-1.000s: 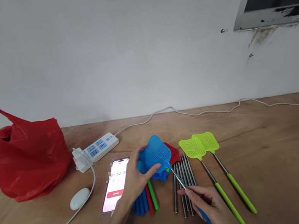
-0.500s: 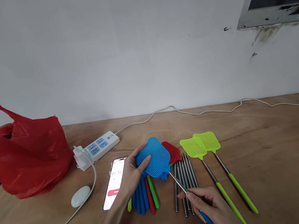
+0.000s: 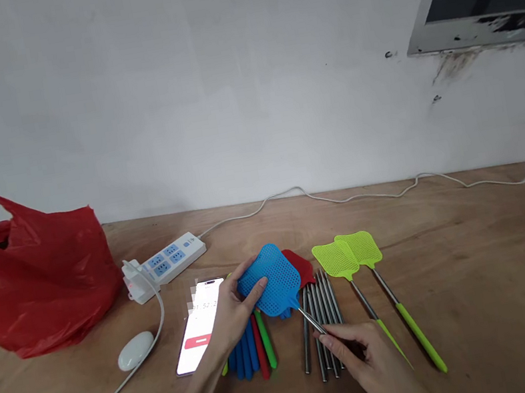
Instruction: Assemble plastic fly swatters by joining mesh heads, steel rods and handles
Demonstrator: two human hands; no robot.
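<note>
My left hand (image 3: 235, 306) is closed on the blue mesh head of a fly swatter (image 3: 277, 280), thumb on the front face. My right hand (image 3: 369, 357) pinches the same swatter's metal rod (image 3: 311, 321) below the head; whatever lies beyond on that rod is hidden by the hand. Under the blue head lies a red swatter head (image 3: 299, 267), partly covered. Several loose metal rods (image 3: 320, 315) lie beside my right fingers. Below my left hand are several coloured handles (image 3: 252, 351), blue, red, green and yellow-green. Two yellow-green swatters (image 3: 337, 261) with rods and handles lie at right.
A phone (image 3: 200, 333) showing a timer lies left of my left hand. Farther left are a white power strip (image 3: 172, 261) with a plug, a white oval device (image 3: 136, 351) on a cable, and a red plastic bag (image 3: 47, 275). A thin white cord (image 3: 369, 196) runs along the wall.
My right hand has shifted a little up the rod toward the blue head, and the blue handle seen below it before is out of sight. The whole view has shifted slightly.
</note>
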